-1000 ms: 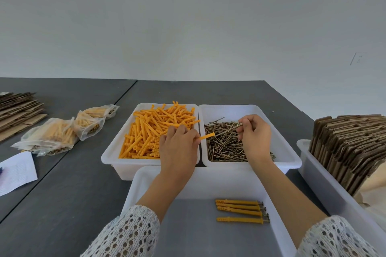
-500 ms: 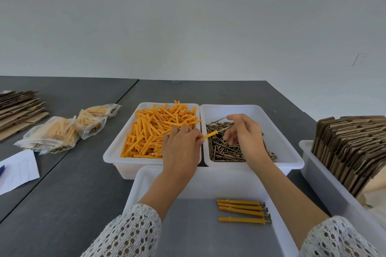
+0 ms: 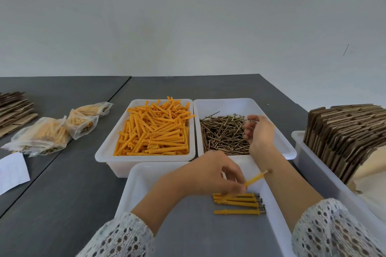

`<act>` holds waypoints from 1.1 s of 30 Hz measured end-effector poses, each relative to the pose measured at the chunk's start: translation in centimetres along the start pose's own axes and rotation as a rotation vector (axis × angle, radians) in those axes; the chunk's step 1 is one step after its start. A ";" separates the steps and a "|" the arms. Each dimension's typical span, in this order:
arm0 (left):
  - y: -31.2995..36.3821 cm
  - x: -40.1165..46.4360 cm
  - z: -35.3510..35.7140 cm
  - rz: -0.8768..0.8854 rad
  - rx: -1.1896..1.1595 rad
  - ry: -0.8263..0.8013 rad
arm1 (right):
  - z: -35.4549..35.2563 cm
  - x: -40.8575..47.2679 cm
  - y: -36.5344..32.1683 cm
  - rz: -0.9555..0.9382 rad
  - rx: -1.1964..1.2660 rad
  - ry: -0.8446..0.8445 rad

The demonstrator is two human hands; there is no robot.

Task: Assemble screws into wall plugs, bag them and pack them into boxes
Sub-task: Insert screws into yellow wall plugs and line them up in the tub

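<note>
Left hand (image 3: 211,175) pinches an assembled plug (image 3: 255,178) over the near tray (image 3: 133,194); lay it parallel beside the finished row (image 3: 238,202). Right hand (image 3: 258,131), loosely curled, hovers over the screws (image 3: 221,133); whether it holds one I cannot tell

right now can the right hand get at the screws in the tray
Probably yes: the right hand hovers over the screws in their open tray, fingers loosely curled, nothing between them.
</note>
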State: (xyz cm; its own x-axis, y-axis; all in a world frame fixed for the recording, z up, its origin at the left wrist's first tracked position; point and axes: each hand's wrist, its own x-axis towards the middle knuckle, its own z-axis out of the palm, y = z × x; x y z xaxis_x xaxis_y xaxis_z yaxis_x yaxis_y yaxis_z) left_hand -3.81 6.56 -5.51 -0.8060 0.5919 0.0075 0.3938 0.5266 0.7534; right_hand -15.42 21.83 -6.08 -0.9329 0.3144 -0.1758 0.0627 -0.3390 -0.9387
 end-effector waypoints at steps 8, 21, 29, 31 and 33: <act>0.4 0.3 3.3 -0.060 0.519 -0.193 | 0.1 0.4 0.0 0.063 -0.010 -0.015; 0.8 0.8 3.8 0.059 0.674 0.183 | 0.5 -0.1 0.4 -0.075 -0.248 -0.077; -0.4 0.2 0.0 -0.030 0.680 0.735 | 1.1 0.1 2.1 -0.415 -0.984 -0.251; -1.5 -0.1 -1.0 -0.243 0.721 0.790 | 1.2 -0.1 2.4 -0.444 -1.177 -0.326; -2.5 -0.4 -1.6 -0.497 0.761 0.750 | 1.3 -0.3 2.6 -0.438 -1.359 -0.381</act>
State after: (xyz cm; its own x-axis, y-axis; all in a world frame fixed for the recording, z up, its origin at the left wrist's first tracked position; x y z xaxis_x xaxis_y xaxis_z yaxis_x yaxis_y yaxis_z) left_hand -5.16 4.04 -6.33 -0.9035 -0.1540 0.4000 -0.0788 0.9770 0.1982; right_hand -15.42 19.71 -8.07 -0.9861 -0.1490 0.0730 -0.1656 0.8592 -0.4841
